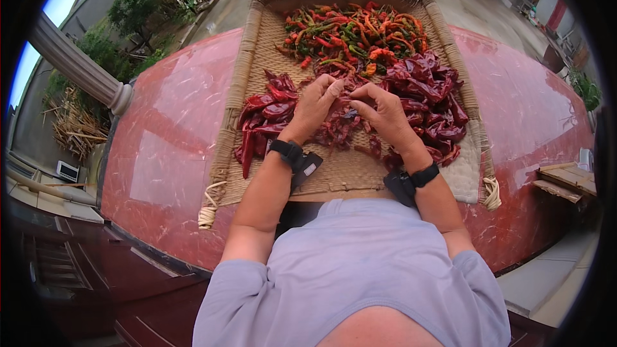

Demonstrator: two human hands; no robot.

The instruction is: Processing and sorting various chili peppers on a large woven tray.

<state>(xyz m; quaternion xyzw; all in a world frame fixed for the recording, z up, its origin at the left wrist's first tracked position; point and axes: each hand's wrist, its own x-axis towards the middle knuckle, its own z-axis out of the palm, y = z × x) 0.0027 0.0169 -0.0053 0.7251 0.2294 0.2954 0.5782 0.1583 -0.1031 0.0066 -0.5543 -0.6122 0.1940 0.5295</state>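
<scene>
My left hand (315,106) and my right hand (383,111) meet over the middle of a woven wicker tray (262,55). Their fingertips pinch a piece of dried red chili pepper (339,105), mostly hidden by the fingers. Beneath them lies a loose heap of torn, dark red chili pieces (337,134). Larger whole dried red chilies (277,108) are piled left of my left hand. A bigger pile of glossy dark red chilies (434,91) lies beside my right hand. Thin red, orange and green chilies (356,33) cover the tray's far end.
The tray rests above a red marble-patterned surface (168,140). A pale cloth patch (463,173) covers its near right corner. Black straps with dark devices (289,154) circle both wrists. A fluted column (82,60) rises at left; wooden boards (569,178) lie at right.
</scene>
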